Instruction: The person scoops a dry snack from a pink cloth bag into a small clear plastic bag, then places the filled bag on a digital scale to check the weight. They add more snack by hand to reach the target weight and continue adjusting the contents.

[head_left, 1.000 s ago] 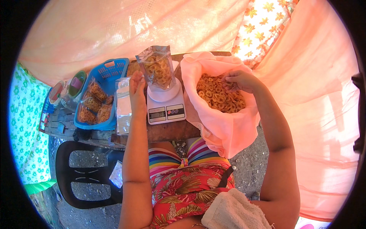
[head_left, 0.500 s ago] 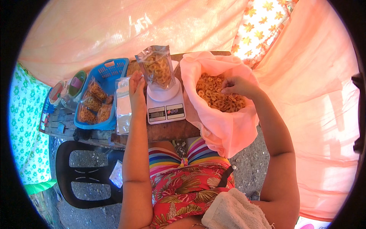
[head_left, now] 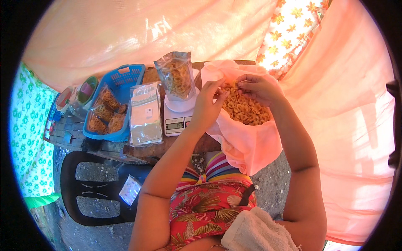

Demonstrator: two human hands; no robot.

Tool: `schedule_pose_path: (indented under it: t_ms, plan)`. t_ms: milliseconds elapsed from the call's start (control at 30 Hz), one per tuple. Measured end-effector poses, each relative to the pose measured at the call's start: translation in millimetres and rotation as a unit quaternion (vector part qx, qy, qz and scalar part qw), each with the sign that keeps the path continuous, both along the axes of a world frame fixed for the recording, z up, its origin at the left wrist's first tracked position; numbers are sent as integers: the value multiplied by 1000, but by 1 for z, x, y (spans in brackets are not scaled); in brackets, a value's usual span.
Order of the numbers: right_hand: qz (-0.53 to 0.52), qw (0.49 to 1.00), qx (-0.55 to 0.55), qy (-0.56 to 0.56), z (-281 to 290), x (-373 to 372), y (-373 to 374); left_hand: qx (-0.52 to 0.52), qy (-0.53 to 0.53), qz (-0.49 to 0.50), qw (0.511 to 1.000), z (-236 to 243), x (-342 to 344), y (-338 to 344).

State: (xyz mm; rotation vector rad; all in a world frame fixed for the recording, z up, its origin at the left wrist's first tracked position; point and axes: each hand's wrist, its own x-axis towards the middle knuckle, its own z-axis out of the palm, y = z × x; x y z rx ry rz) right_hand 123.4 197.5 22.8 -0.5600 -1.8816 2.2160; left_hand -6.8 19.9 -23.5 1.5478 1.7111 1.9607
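Note:
A cloth-lined container (head_left: 251, 146), its pink fabric draped over the rim, holds many brown-yellow ring-shaped chips (head_left: 247, 111). Above its far side my right hand (head_left: 261, 90) pinches a small chip between thumb and fingers. My left hand (head_left: 209, 102) is at the near-left rim, its fingers curled toward the right fingertips; what they hold, if anything, is too small to make out. Left of it a clear-fronted silver pouch (head_left: 176, 77), partly filled with chips, stands upright on a white digital kitchen scale (head_left: 173, 126). My left wrist covers part of the scale.
A stack of flat pouches (head_left: 145, 117) lies left of the scale. Farther left, a blue plastic basket (head_left: 130, 77) contains several filled bags (head_left: 102, 113), beside small tubs (head_left: 87, 90). A black plastic chair (head_left: 71, 188) stands below the wooden table (head_left: 167, 146). Pink sheets hang behind.
My left hand has moved right, from beside the pouch to the chip container, meeting my right hand there. My right hand has risen slightly from the chips. The flat pouches are now uncovered.

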Motion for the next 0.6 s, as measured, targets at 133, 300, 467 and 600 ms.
schedule_pose_path:
  t_ms: [133, 300, 467, 600]
  plan:
    - [11, 999, -27, 20, 0, -10, -9, -20, -38, -6, 999, -3, 0, 17]
    - [8, 998, -47, 32, -6, -10, -17, -25, -40, -10, 999, -7, -3, 19]
    - [-22, 1000, -7, 6, -9, -10, -20, -49, 0, 6, 999, -8, -1, 17]
    - [-22, 999, 22, -14, -10, -9, -22, -44, -14, -24, 999, -11, 1, 16]
